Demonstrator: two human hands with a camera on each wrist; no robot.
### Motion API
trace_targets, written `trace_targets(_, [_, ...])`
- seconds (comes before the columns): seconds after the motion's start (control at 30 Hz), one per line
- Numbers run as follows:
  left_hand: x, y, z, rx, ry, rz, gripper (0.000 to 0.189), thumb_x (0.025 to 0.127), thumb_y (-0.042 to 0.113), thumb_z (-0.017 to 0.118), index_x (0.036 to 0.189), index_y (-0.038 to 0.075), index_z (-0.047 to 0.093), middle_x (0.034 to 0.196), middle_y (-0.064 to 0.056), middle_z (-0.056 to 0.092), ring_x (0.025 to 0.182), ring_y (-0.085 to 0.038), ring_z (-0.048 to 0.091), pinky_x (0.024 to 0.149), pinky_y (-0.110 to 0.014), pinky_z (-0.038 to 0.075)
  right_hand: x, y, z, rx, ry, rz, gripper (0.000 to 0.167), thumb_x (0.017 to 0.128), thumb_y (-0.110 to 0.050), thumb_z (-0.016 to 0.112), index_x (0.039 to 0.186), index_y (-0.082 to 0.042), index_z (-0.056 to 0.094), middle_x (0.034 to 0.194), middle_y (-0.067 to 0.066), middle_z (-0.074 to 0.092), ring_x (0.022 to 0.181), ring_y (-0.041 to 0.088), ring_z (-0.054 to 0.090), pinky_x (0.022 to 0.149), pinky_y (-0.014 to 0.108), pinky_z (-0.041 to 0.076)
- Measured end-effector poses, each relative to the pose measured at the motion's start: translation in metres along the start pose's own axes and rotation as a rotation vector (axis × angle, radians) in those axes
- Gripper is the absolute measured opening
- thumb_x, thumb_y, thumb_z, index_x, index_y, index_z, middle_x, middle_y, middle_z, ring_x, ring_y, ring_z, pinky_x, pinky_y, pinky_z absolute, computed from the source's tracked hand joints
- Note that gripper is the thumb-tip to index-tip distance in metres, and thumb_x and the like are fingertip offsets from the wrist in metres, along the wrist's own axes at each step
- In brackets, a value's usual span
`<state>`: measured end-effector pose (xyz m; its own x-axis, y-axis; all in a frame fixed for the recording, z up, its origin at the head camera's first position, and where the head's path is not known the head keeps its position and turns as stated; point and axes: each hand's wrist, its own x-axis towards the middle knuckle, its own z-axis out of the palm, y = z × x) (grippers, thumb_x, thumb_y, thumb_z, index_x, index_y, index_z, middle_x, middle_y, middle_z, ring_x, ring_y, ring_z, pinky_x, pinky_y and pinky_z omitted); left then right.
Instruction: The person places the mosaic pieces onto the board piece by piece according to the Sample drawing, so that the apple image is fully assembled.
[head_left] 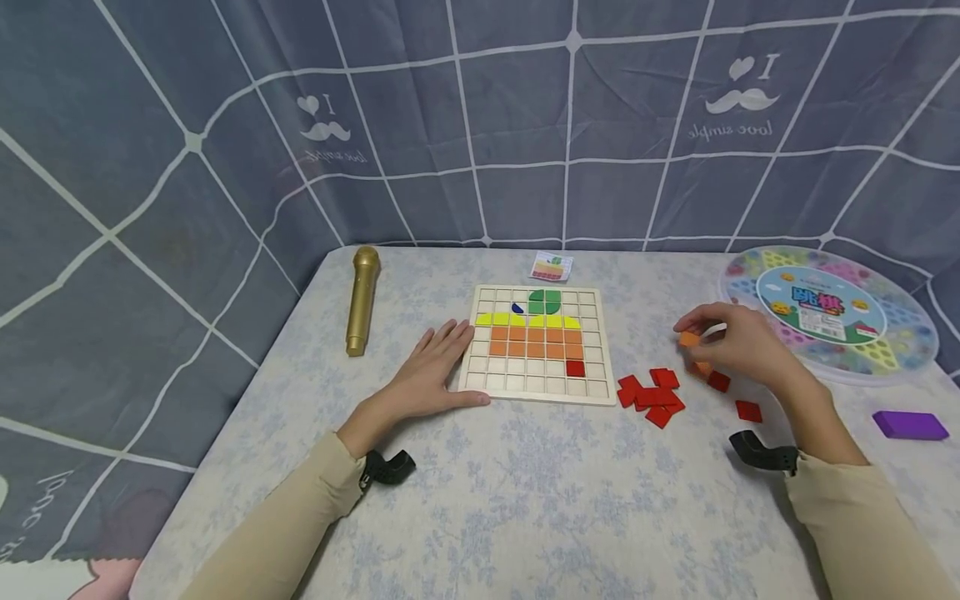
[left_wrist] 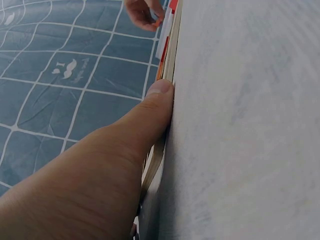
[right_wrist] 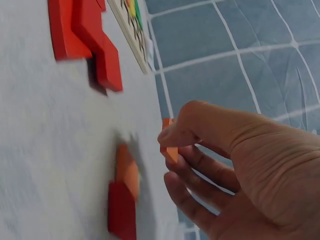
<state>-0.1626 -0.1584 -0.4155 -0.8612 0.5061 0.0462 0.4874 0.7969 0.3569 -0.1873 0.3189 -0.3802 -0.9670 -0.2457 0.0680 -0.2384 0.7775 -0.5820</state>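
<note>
My left hand (head_left: 431, 375) lies with straight fingers along the left edge of a wooden grid board (head_left: 480, 382), thumb at its front corner. On the board are two orange rows (head_left: 536, 342), a yellow row (head_left: 525, 320), green leaf-like pieces (head_left: 545, 302), a small blue piece (head_left: 517, 308) and one red tile (head_left: 575, 368). Off to the right, my right hand (head_left: 738, 342) pinches an orange tile (right_wrist: 171, 154) between thumb and fingers, above the table. Below it, another orange tile (right_wrist: 126, 170) touches a dark red tile (right_wrist: 122, 210).
Several red tiles (head_left: 655, 397) lie heaped right of the board, with a single red one (head_left: 748, 411) farther right. A picture card (head_left: 552, 267) sits behind the board. Around them are a gold microphone (head_left: 362, 300), a round game box (head_left: 900, 325) and a purple block (head_left: 910, 426).
</note>
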Motion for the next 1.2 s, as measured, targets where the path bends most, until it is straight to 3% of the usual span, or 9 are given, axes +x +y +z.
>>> trace_targets(0.17, [-0.001,0.002,-0.001,-0.010,-0.001,-0.004,0.114,0.090,0.061,0.076,0.169,0.003,0.016,0.177,-0.014,0.015,0.165,-0.032,0.007,0.134,-0.054,0.004,0.009,-0.016,0.012,0.009,-0.017,-0.044,0.028,0.085,-0.006,0.079,0.113,-0.009,0.078,0.108,0.011,0.072,0.098,0.027,0.068,0.078,0.021,0.061])
trace_targets(0.4, [0.000,0.001,0.000,0.001,0.014,-0.002,0.115,0.089,0.061,0.076,0.169,0.003,0.016,0.177,-0.015,0.016,0.165,-0.033,0.008,0.134,-0.054,0.004,0.029,-0.053,0.038,0.028,-0.045,-0.134,0.028,0.085,-0.002,0.076,0.113,-0.005,0.077,0.108,0.010,0.074,0.100,0.026,0.066,0.095,0.051,0.062])
trace_targets(0.73, [0.002,-0.002,0.003,0.011,0.021,0.008,0.116,0.089,0.064,0.075,0.169,0.003,0.017,0.177,-0.014,0.016,0.165,-0.033,0.008,0.134,-0.054,0.005,0.062,-0.117,0.088,0.109,-0.106,-0.254,0.028,0.083,0.002,0.078,0.110,-0.003,0.077,0.102,0.009,0.074,0.095,0.023,0.068,0.089,0.043,0.064])
trace_targets(1.0, [0.002,-0.002,0.002,0.001,0.017,0.006,0.115,0.090,0.064,0.074,0.169,0.004,0.016,0.177,-0.013,0.015,0.165,-0.032,0.007,0.134,-0.054,0.004,0.081,-0.157,0.119,0.083,-0.046,-0.328,0.026,0.085,0.002,0.078,0.110,0.000,0.077,0.101,0.011,0.075,0.089,0.024,0.068,0.081,0.038,0.061])
trace_targets(1.2, [0.002,-0.003,0.004,0.006,0.015,0.004,0.115,0.090,0.064,0.074,0.169,0.003,0.016,0.177,-0.013,0.015,0.165,-0.032,0.007,0.134,-0.054,0.004,0.094,-0.176,0.139,0.086,-0.044,-0.359,0.025,0.086,0.003,0.079,0.111,0.000,0.076,0.102,0.012,0.075,0.092,0.024,0.070,0.082,0.035,0.061])
